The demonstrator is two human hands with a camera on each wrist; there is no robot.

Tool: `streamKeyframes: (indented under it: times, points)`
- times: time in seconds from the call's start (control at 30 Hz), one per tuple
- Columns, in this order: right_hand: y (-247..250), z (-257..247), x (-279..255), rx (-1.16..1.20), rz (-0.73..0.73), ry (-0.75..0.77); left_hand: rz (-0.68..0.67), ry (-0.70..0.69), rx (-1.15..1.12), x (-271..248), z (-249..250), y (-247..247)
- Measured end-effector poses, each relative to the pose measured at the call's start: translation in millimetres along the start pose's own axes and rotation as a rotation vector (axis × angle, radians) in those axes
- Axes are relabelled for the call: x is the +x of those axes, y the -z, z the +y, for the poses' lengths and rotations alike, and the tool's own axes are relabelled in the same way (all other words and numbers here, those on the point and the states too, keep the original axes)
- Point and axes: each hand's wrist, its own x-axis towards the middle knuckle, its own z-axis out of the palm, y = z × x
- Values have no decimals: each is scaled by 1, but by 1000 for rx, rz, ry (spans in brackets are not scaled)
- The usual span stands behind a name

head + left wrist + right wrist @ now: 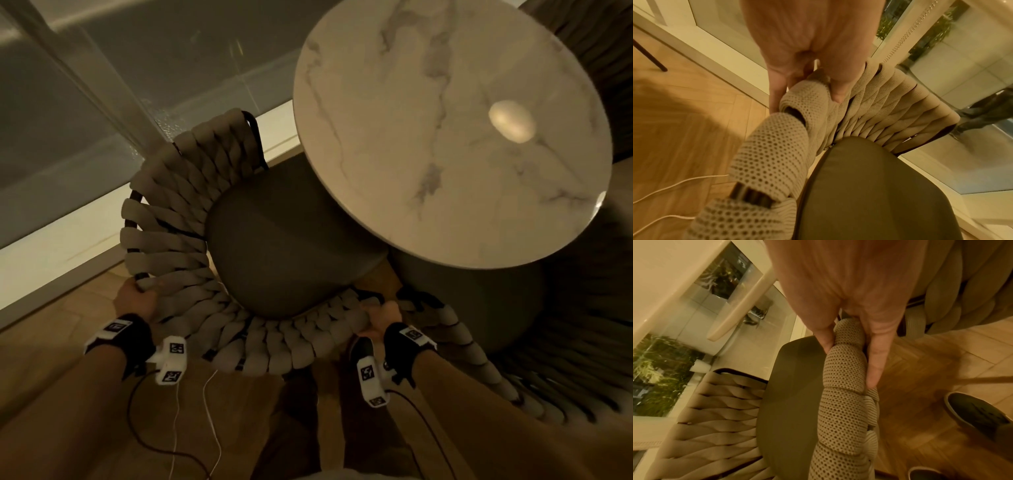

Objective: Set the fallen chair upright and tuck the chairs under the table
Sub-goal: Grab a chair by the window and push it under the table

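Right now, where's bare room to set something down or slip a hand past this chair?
Bare: the round marble tabletop, and the wood floor between the window sill and the left hand. Crowded: the chair has its seat partly under the table edge, a second chair crowds the right hand, and both hands grip the woven rim.

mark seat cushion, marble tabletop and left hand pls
seat cushion (274, 240), head view, middle of the dark pad.
marble tabletop (445, 137), head view, bare centre of the round top.
left hand (809, 53), left wrist view, back of the hand gripping the woven chair rim (805, 97).
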Motion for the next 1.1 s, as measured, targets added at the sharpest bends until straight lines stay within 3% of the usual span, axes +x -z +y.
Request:
streamKeyframes:
  times: [0.33, 1.1]
  points:
    - [20, 15, -2, 19, 27, 4, -40, 32, -194, -44, -33, -8]
    - [11, 2, -21, -4, 25, -11, -3, 55, -238, -28, -18, -2]
